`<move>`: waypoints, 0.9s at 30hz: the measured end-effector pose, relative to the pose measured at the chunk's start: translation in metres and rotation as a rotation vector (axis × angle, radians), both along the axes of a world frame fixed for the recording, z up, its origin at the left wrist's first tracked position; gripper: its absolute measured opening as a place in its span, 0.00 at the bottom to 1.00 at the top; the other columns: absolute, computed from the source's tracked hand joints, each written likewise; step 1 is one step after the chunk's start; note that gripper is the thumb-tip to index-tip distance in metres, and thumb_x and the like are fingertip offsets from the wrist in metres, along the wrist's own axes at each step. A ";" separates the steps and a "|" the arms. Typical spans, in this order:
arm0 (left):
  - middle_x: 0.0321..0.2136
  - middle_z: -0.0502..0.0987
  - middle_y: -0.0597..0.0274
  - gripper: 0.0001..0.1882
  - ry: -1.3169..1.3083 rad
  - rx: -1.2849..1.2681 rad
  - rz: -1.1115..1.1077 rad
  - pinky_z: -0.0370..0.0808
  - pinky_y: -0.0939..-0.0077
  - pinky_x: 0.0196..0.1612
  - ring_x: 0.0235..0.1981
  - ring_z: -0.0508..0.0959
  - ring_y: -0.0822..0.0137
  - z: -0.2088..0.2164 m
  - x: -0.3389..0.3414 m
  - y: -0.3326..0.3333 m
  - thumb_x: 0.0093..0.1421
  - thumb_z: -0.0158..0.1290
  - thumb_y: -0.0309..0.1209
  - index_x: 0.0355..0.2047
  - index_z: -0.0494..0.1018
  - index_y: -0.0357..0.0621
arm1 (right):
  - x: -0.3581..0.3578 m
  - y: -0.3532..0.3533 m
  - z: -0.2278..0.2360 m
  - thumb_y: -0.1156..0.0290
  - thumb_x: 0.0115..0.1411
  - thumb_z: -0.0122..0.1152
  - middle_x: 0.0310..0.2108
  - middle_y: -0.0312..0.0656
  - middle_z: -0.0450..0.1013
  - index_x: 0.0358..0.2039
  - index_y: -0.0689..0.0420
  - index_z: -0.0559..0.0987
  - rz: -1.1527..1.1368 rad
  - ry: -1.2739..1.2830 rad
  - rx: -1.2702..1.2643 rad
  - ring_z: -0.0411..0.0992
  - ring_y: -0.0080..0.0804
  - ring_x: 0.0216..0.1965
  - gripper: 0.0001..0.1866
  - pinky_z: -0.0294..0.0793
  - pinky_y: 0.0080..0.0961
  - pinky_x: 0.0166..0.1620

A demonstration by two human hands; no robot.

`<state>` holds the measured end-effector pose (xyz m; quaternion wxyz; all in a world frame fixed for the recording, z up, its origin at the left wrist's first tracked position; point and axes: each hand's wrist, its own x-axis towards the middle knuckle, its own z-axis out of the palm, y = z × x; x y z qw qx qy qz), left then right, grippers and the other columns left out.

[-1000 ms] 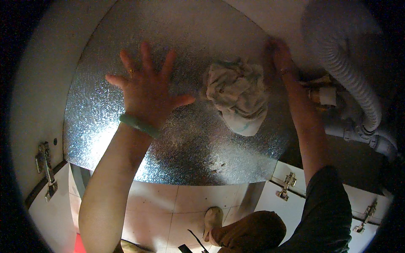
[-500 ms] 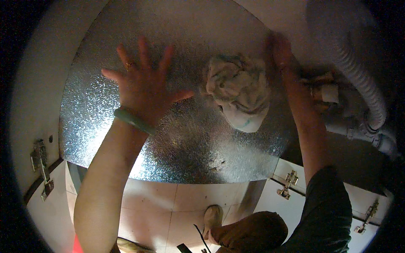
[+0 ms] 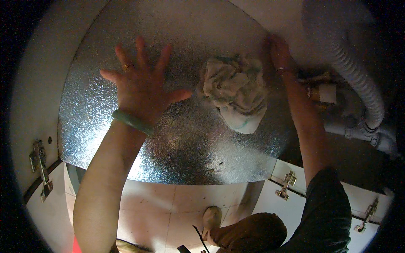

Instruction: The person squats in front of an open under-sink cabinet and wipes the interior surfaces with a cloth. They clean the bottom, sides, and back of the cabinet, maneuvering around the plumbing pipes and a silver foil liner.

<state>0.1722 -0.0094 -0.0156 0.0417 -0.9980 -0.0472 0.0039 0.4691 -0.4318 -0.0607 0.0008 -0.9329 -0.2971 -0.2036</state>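
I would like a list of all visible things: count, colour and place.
Sheet: one, silvery, centre
Cloth: one, off-white, crumpled on sheet
Corrugated hose: one, grey, far right
Pipe: one, grey, below hose
Fitting: one, whitish, left of hose
Doors: at least two, white, lower left and right
Hinges: three, metallic, by doors
Floor tiles: several, pale, bottom
Unclear item: one, red, bottom left
Bracelets: two, green left, right unclear
Ring: one, golden, upper left
Shoe: one clear, beige, bottom
Trouser leg: one, brown, bottom
Sleeve: one, dark, lower right
Left hand: one, bare, over sheet
Right hand: one, bare, upper right
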 end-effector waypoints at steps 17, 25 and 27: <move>0.69 0.48 0.49 0.52 0.013 0.018 -0.020 0.57 0.17 0.51 0.65 0.50 0.29 0.000 -0.002 0.001 0.46 0.46 0.76 0.69 0.51 0.70 | -0.001 0.008 -0.012 0.69 0.60 0.47 0.50 0.49 0.74 0.47 0.55 0.79 -0.020 -0.027 0.107 0.69 0.51 0.54 0.17 0.64 0.42 0.60; 0.70 0.47 0.50 0.52 0.022 0.003 0.010 0.57 0.16 0.51 0.66 0.48 0.29 -0.002 -0.003 0.002 0.46 0.45 0.76 0.69 0.50 0.71 | -0.008 0.013 -0.020 0.69 0.60 0.51 0.50 0.47 0.73 0.48 0.51 0.78 -0.067 -0.186 -0.013 0.68 0.48 0.54 0.16 0.65 0.45 0.58; 0.70 0.47 0.50 0.52 0.041 0.021 0.004 0.57 0.16 0.50 0.66 0.48 0.29 0.001 -0.005 0.004 0.46 0.45 0.76 0.69 0.50 0.71 | -0.014 0.024 -0.020 0.69 0.60 0.51 0.51 0.46 0.73 0.48 0.50 0.78 -0.085 -0.199 -0.072 0.68 0.46 0.53 0.16 0.66 0.44 0.57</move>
